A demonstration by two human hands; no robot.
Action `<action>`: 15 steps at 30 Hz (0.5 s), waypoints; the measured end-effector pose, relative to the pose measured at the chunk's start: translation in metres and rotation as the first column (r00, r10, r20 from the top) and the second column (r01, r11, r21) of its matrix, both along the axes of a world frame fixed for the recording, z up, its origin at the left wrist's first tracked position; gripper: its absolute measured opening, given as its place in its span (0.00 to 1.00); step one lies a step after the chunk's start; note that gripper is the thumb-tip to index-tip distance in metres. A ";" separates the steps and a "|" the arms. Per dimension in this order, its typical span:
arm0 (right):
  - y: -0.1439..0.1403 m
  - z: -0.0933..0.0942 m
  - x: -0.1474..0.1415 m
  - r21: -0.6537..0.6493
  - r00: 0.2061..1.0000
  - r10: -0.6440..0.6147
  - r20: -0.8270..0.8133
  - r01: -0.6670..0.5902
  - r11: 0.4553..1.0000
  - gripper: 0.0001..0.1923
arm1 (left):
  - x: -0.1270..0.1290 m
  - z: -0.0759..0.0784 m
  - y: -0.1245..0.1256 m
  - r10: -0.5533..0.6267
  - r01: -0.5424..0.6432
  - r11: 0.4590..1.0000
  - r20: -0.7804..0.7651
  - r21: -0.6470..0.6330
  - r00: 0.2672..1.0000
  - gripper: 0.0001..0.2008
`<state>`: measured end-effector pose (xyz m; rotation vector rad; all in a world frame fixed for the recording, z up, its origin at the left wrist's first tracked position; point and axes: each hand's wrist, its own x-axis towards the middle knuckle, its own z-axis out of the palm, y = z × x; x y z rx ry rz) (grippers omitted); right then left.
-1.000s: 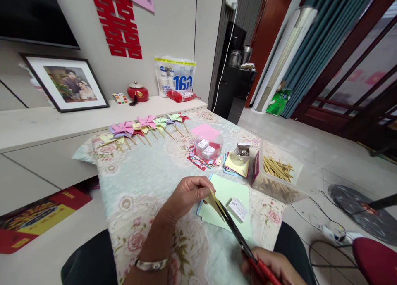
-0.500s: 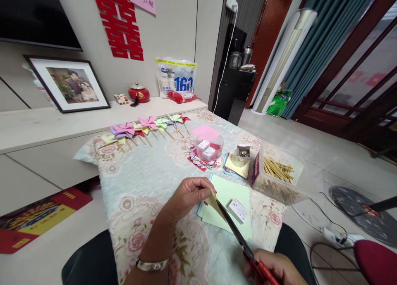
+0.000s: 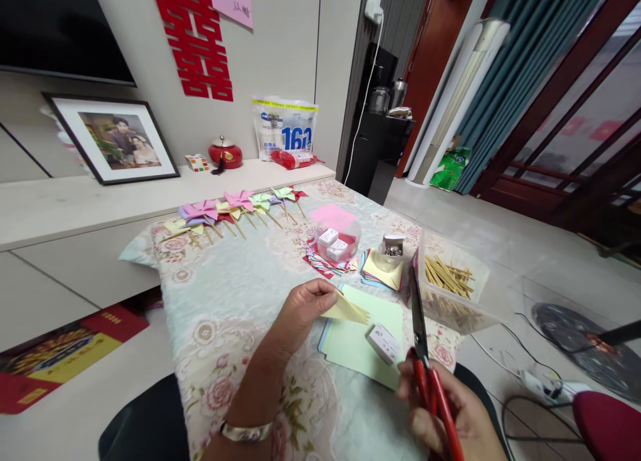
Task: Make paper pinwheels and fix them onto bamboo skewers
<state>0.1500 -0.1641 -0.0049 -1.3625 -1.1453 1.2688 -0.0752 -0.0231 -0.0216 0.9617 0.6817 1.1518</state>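
A: One folded yellow paper (image 3: 345, 310) sits just below frame centre, pinched at its left corner by the left hand (image 3: 300, 312), thumb and fingers pressed together on it. Why lifted?

B: Judged from the pose, raising it clear of the green sheet stack (image 3: 360, 337) frees its edges for cutting. The wrist, with a silver bracelet (image 3: 245, 429), angles in from the lower edge.

A: And the right hand (image 3: 451, 414)?

B: Lower right; its fingers are closed through the red handles of the scissors (image 3: 425, 354), blades together, pointing up and apart from the paper.

A: Surroundings?

B: A small white box (image 3: 383, 343) lies on the stack; a tub of wooden sticks (image 3: 448, 280) stands right of centre; finished pinwheels (image 3: 235, 204) line the floral tablecloth (image 3: 240, 280) above centre
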 end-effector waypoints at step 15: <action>0.072 0.007 -0.072 0.129 0.962 -0.199 -0.186 0.225 0.966 0.23 | 0.011 0.001 -0.006 -0.112 0.116 0.993 0.106 -0.033 0.988 0.15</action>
